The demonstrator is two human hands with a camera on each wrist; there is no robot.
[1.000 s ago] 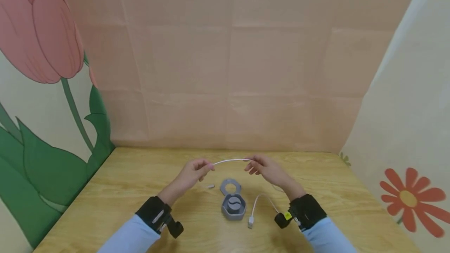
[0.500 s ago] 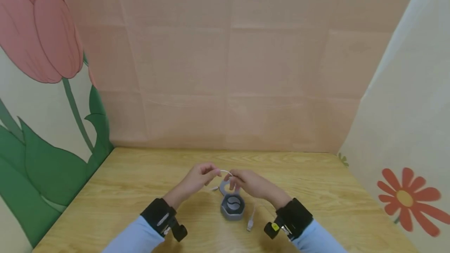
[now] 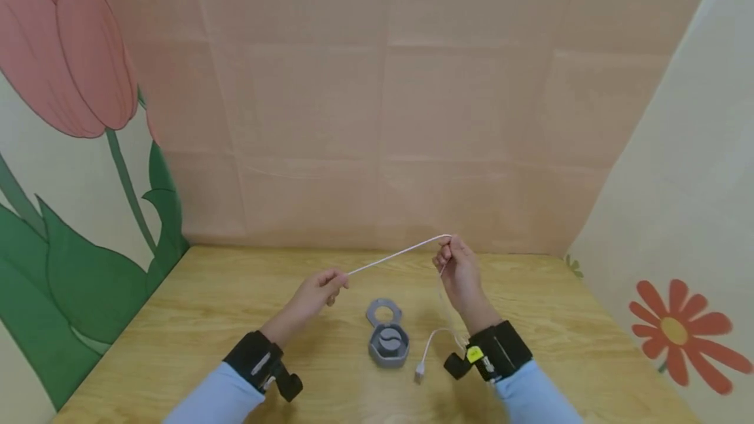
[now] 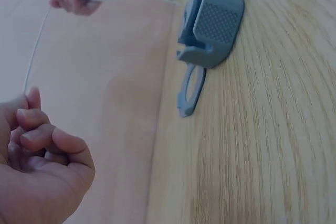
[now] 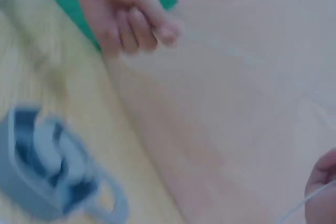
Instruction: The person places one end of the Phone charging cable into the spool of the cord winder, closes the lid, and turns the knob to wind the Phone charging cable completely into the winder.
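Left hand (image 3: 321, 290) and right hand (image 3: 456, 267) each pinch the white cable (image 3: 394, 254), stretched taut above the open grey case (image 3: 389, 339); nothing is wound in yet.

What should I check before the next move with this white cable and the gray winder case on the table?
1. Left hand pinches one end of the white cable: ok.
2. Right hand grips the cable higher up: ok.
3. Stretch between the hands is straight, with no kinks or knots: ok.
4. Gray winder case sits open on the wooden table, its ring lid flipped toward the back wall: ok.
5. USB plug on the free end lies on the table beside the case, apart from it: ok.
6. Slack below the right hand free of the wrist strap: cannot tell.
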